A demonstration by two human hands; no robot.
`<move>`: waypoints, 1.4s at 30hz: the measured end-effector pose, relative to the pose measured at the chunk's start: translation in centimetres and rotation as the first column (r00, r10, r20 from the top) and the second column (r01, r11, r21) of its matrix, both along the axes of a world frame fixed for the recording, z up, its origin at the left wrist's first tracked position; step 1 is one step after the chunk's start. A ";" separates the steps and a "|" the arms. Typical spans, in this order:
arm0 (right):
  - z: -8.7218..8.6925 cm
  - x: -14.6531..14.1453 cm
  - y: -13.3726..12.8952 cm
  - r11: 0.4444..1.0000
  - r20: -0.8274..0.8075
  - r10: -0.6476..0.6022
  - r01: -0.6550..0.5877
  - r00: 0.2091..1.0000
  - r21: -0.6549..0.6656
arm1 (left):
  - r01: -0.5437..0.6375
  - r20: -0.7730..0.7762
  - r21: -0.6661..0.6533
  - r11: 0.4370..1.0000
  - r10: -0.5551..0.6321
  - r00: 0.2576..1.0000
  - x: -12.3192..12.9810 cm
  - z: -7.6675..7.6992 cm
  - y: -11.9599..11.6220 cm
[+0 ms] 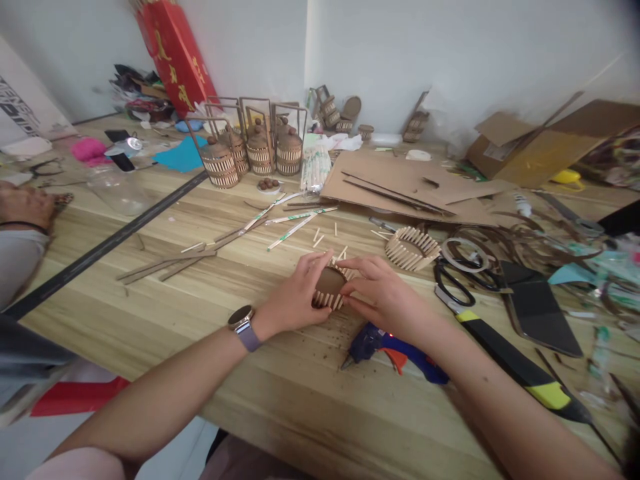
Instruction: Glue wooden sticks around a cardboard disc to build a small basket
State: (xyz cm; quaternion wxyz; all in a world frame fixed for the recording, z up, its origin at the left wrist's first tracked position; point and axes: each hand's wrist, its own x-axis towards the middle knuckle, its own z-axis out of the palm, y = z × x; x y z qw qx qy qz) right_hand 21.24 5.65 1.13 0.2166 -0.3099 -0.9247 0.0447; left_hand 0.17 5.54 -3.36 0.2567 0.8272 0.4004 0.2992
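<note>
A small round brown piece with pale sticks standing around its rim (330, 280) sits on the wooden table between my hands. My left hand (303, 293) curves around its left side, with thumb and fingers on the rim. On the right side, my right hand (377, 290) pinches at the sticks with thumb and fingers. A blue glue gun (370, 343) with an orange trigger lies under my right forearm. To the right rests a second ring of pale sticks (413, 248). Loose short sticks (318, 237) are scattered behind my hands.
Behind stand several lidded baskets with tall handles (260, 150). Flat cardboard (390, 187) lies at the back centre. Black scissors (455, 280), a phone (543, 313) and a black-yellow tool (515, 360) lie right. Another person's hand (25, 207) rests at far left, beyond a black strip (110, 247).
</note>
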 end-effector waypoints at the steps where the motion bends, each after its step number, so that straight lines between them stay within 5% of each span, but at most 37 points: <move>1: 0.0 0.0 0.0 1.000 0.012 -0.003 0.003 1.000 0.006 | 0.001 -0.001 0.002 1.000 -0.001 1.000 0.0 0.0 0.0; 42: -0.3 -0.6 -0.7 0.981 0.142 -0.134 0.110 0.981 0.163 | 0.009 -0.020 0.038 0.999 -0.008 1.000 0.2 0.1 0.1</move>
